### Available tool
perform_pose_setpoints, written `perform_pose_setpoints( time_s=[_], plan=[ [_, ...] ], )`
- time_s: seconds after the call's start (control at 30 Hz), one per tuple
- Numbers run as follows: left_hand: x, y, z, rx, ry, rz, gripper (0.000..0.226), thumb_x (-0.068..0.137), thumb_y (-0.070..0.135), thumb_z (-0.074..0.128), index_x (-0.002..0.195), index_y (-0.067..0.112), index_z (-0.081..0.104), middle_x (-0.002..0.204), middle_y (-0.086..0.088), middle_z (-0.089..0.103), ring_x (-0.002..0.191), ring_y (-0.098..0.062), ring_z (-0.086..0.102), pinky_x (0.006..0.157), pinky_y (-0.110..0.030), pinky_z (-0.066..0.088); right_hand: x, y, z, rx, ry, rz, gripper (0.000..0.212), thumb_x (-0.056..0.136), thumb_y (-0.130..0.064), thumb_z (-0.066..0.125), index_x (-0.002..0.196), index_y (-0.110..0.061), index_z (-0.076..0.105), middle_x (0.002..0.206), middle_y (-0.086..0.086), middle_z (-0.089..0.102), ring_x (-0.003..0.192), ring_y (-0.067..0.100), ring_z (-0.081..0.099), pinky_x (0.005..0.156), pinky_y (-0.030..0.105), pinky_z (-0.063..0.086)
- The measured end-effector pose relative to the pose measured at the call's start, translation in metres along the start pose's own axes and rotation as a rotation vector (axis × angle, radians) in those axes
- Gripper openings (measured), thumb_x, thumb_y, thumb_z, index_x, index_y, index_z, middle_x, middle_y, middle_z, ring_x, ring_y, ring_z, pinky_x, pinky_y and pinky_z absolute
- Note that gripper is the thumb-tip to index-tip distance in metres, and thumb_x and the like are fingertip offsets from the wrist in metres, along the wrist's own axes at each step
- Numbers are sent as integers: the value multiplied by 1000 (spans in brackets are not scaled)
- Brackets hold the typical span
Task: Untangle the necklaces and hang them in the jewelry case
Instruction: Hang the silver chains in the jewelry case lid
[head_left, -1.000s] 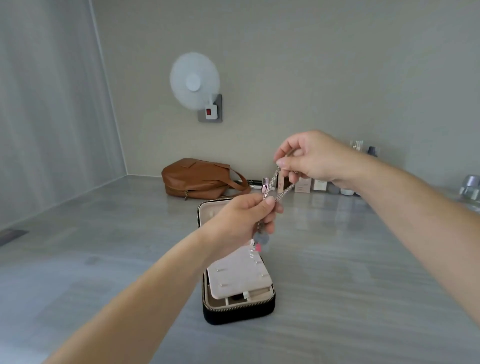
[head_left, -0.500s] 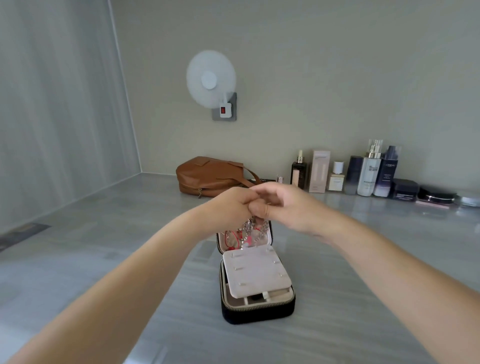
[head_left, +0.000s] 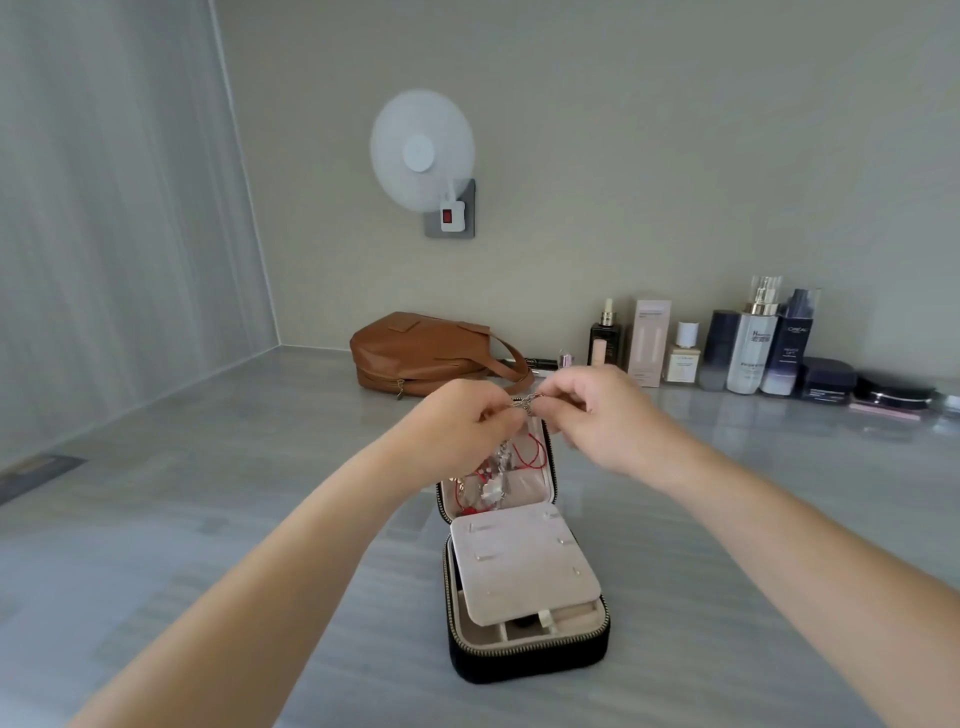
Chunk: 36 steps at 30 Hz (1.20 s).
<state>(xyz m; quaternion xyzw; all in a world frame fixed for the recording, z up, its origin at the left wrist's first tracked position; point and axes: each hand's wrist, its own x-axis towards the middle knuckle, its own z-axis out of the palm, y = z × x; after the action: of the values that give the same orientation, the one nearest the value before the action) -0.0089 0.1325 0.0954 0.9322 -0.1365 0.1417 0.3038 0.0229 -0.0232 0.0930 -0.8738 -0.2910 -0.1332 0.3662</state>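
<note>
Centre of frame: silver necklace (head_left: 525, 401) pinched between left hand (head_left: 467, 418) and right hand (head_left: 597, 410), short span running left-right just above upright lid (head_left: 527, 483) of open jewelry case (head_left: 530, 647); slack apparently trailing lidward beneath left hand.

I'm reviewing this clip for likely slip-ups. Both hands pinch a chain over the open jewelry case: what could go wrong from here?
1. Only fingertips of the left hand and right hand pinch the chain; a slip would likely drop it into the case.
2. Red cords hang in the lid right below, so the chain could snag and tangle with them.
3. Pulling at the lid's top edge might shift the case.
</note>
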Motion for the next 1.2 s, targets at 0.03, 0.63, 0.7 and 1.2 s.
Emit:
perform_pose_setpoints(
  time_s=[0.03, 0.63, 0.7, 1.2],
  plan=[
    [2, -3, -1, 7, 67, 17, 22, 93, 21, 50, 93, 7, 67, 74, 6, 58, 62, 2, 52, 59, -14, 40, 1, 0, -1, -52, 9, -31, 17, 90, -21, 57, 73, -24, 60, 52, -12, 45, 49, 1, 39, 51, 18, 29],
    [0, -22, 29, 186, 366, -147, 47, 73, 48, 68, 112, 26, 55, 113, 8, 58, 99, -16, 55, 67, -26, 34, 10, 12, 31, -499, 126, -394, 21, 81, -17, 52, 72, -5, 67, 61, 8, 60, 56, 34, 57, 60, 38, 47],
    [0, -23, 30, 183, 385, -145, 42, 74, 46, 67, 110, 26, 55, 111, 8, 59, 98, -17, 56, 66, -26, 34, 9, 13, 33, -505, 160, -393, 16, 80, -14, 56, 73, -5, 67, 63, 8, 62, 55, 34, 58, 60, 37, 47],
    [0, -25, 24, -23, 358, -154, 25, 72, 36, 71, 93, 31, 58, 84, 13, 60, 79, -11, 54, 63, -26, 37, 6, 21, 22, -491, 310, -493, 12, 74, -14, 64, 84, -12, 68, 72, 3, 66, 61, 28, 60, 67, 32, 46]
  ],
)
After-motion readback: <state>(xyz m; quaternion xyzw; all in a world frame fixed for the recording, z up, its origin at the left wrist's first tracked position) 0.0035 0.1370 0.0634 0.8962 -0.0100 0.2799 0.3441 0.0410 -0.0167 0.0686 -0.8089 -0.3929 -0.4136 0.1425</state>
